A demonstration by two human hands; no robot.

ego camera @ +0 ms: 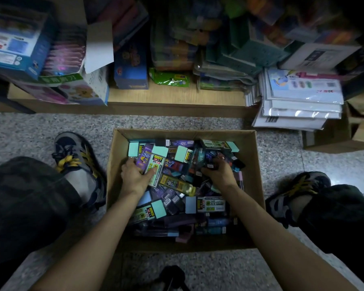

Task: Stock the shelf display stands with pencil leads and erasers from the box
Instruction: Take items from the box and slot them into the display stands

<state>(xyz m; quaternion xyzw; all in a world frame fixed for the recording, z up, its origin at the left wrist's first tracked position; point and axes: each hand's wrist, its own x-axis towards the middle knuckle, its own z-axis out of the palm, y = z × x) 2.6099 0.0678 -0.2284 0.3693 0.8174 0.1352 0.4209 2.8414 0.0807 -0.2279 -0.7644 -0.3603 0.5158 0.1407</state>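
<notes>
Two grips in box (253, 164): left grip (135, 175) clasps purple pack (144, 157), right grip (216, 173) dark pack (210, 165).

The grey floor (177, 122) holds a brown box (253, 164). The left shoe (76, 154) and right shoe (298, 190) stand beside it.

Matt cardboard box (253, 164), speckled stone floor (51, 122)

The brown cardboard box (253, 162) holds mint-green erasers (133, 149), purple lead packs (144, 158) and a yellow patterned pack (177, 184). The floor (51, 124) is speckled grey; the shoes (75, 153) are grey and navy with yellow laces, the shelf (172, 95) pale wood.
</notes>
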